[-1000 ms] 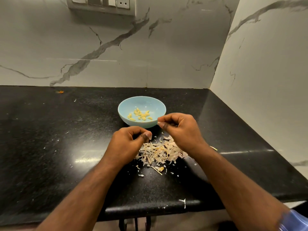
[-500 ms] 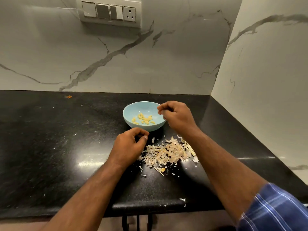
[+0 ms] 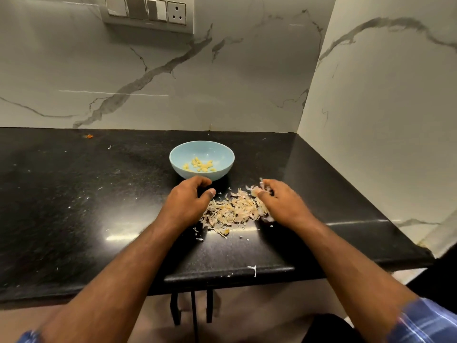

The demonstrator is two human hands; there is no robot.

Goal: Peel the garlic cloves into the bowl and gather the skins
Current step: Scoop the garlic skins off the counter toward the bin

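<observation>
A light blue bowl (image 3: 173,157) stands on the black counter (image 3: 74,206) and holds several peeled yellow garlic cloves (image 3: 201,165). Just in front of it lies a loose pile of papery garlic skins (image 3: 235,209). My left hand (image 3: 188,201) rests on the counter at the pile's left edge, fingers loosely curled, thumb pointing at the skins, nothing in it. My right hand (image 3: 282,201) is blurred at the pile's right edge, its fingertips touching the far-right skins.
Small skin flecks lie scattered over the counter, and one scrap (image 3: 252,269) hangs at the front edge. An orange speck (image 3: 88,136) sits near the back left. Marble walls close off the back and the right side. A switch panel (image 3: 148,11) is on the back wall.
My right hand has come back from over the bowl and dropped to the right side of the skins. My left hand has lowered beside the pile, its thumb and fingers no longer pinched together.
</observation>
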